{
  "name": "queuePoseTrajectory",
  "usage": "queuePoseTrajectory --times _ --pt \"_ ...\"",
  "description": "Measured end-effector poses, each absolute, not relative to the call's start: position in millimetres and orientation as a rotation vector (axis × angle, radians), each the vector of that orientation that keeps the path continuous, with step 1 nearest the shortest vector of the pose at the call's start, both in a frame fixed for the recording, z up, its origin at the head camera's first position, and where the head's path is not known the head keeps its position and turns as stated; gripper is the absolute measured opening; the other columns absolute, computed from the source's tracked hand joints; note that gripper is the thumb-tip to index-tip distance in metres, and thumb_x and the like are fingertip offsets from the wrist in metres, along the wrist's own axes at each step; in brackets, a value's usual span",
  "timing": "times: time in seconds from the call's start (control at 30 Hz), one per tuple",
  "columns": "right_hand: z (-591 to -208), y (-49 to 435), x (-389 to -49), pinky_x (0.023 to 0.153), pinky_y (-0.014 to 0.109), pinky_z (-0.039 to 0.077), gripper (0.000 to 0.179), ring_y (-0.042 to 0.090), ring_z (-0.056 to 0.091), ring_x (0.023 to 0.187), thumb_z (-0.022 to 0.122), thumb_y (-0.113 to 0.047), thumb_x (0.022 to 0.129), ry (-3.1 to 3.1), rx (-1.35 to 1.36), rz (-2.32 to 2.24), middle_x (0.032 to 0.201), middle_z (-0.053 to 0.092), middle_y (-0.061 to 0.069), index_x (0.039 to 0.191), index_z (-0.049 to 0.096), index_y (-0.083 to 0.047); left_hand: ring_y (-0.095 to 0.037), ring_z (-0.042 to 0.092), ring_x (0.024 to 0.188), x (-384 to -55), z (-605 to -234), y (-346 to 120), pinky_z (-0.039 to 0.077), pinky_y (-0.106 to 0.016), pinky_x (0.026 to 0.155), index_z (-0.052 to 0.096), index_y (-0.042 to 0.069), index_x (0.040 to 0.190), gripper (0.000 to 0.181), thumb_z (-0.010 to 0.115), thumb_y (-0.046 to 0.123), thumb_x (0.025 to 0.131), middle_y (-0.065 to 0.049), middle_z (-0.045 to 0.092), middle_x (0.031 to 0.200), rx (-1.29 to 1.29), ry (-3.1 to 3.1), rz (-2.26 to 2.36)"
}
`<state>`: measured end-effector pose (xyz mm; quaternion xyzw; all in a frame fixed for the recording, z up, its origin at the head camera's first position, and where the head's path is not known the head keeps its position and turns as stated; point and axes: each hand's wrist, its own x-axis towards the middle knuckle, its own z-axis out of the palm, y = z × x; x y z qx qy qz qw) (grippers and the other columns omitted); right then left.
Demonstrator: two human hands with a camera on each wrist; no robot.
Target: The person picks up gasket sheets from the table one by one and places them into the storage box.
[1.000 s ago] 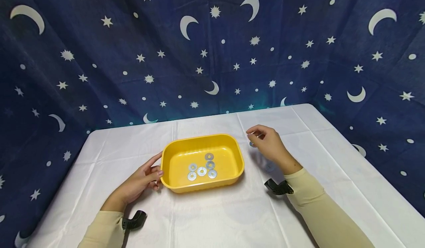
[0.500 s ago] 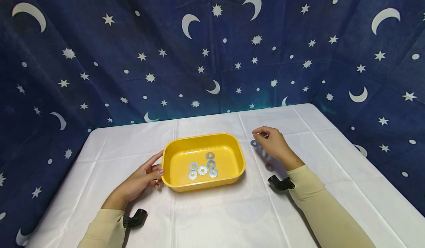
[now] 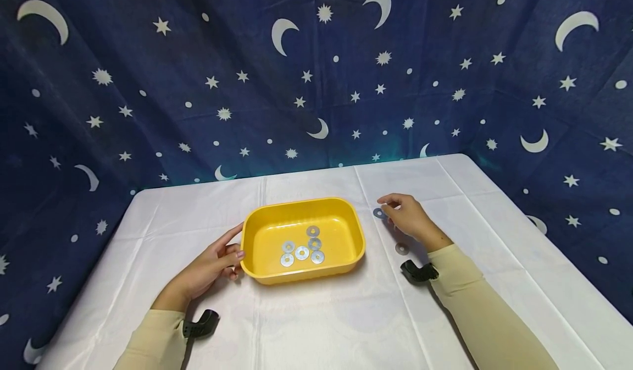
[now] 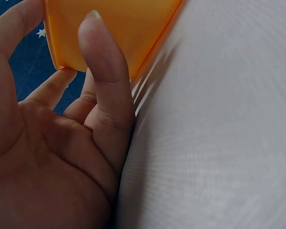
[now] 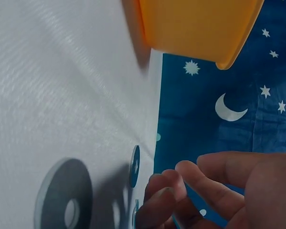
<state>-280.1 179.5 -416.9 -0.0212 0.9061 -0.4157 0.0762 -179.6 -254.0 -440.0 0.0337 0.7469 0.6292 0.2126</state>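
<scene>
A yellow plastic tub (image 3: 336, 266) sits on the white cloth, with several flat metal washers (image 3: 301, 253) lying on its floor. At the tub's left end my left hand (image 3: 205, 271) touches the rim and outer wall with spread fingers. My right hand (image 3: 405, 216) is low over the cloth right of the tub, fingers loosely bent. By its fingertips lies a washer (image 3: 379, 213), and another washer (image 3: 401, 248) lies under the wrist side. In the right wrist view a further washer (image 5: 135, 212) shows right at the fingertips, partly hidden by them.
The white-covered table (image 3: 306, 326) ends at a dark blue curtain (image 3: 257, 111) with moons and stars along the back and sides. A black wrist camera mount (image 3: 200, 325) sticks out from the left sleeve, and another black mount (image 3: 417, 271) from the right.
My right hand has shifted a little to the right and down. The washer by its fingertips and the one below the hand now show more plainly. My left hand stays at the tub.
</scene>
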Motion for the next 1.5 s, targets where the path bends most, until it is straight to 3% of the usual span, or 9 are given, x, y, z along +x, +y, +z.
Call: queuePoseTrajectory --times 0.13,0.5,0.93,1.23,1.5 --pt "-420 182 -283 0.051 0.027 0.048 0.030 0.020 0.053 0.059 0.049 -0.021 0.093 2.705 -0.039 -1.200 0.100 0.054 0.014 0.121 0.058 -0.013 -0.018 0.055 0.071 -180 -440 -254 0.053 -0.028 0.065 0.018 0.036 0.145 0.067 0.057 0.024 0.091 -0.011 0.048 0.102 0.092 2.078 1.743" --pt "-428 185 -285 0.046 0.026 0.045 0.036 0.017 0.050 0.054 0.053 -0.025 0.091 2.659 -0.055 -1.120 0.082 0.054 0.011 0.125 0.055 -0.014 -0.018 0.055 0.070 -180 -440 -255 0.053 -0.028 0.065 0.018 0.037 0.145 0.068 0.057 0.025 0.091 -0.010 0.047 0.102 0.077 2.094 1.735" --pt "-430 186 -286 0.057 0.026 0.042 0.039 0.021 0.048 0.072 0.056 -0.020 0.088 2.771 -0.183 -0.896 0.088 0.054 0.011 0.126 0.055 -0.012 -0.018 0.055 0.072 -180 -438 -255 0.053 -0.028 0.066 0.018 0.037 0.145 0.068 0.057 0.027 0.090 -0.011 0.049 0.103 0.056 2.113 1.710" --pt "-427 187 -285 0.049 0.025 0.040 0.032 0.019 0.046 0.059 0.062 -0.014 0.083 2.763 -0.219 -0.917 0.076 0.050 0.008 0.114 0.060 -0.011 -0.018 0.055 0.070 -180 -439 -255 0.053 -0.028 0.065 0.018 0.037 0.145 0.067 0.056 0.025 0.091 -0.012 0.048 0.102 0.075 2.104 1.719" --pt "-429 189 -284 0.052 0.026 0.040 0.026 0.019 0.046 0.062 0.063 -0.014 0.081 2.768 -0.210 -0.897 0.076 0.050 0.008 0.107 0.059 -0.012 -0.017 0.055 0.069 -179 -438 -253 0.053 -0.028 0.064 0.018 0.036 0.145 0.067 0.056 0.024 0.091 -0.011 0.048 0.102 0.087 2.086 1.740"
